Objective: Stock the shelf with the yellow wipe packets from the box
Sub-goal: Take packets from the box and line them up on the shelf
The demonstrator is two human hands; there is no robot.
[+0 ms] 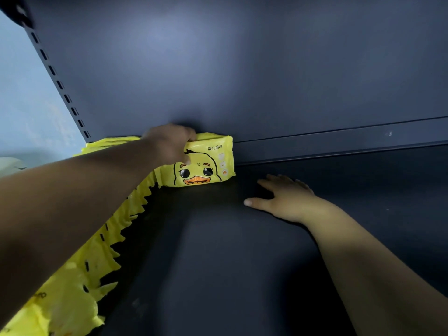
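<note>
A yellow wipe packet (208,163) with a duck face stands upright on the dark shelf (218,263), against the back panel. My left hand (171,144) grips its top left edge, fingers over the top and thumb on the front. A row of several more yellow packets (101,238) runs along the shelf's left side toward me, partly hidden under my left forearm. My right hand (283,197) rests flat on the shelf to the right of the packet, fingers spread, holding nothing. The box is out of view.
The shelf's dark back panel (242,69) rises behind the packets. A slotted upright (58,81) runs down the left edge, with a pale blue wall (24,105) beyond it. Bare shelf surface stretches right and toward me.
</note>
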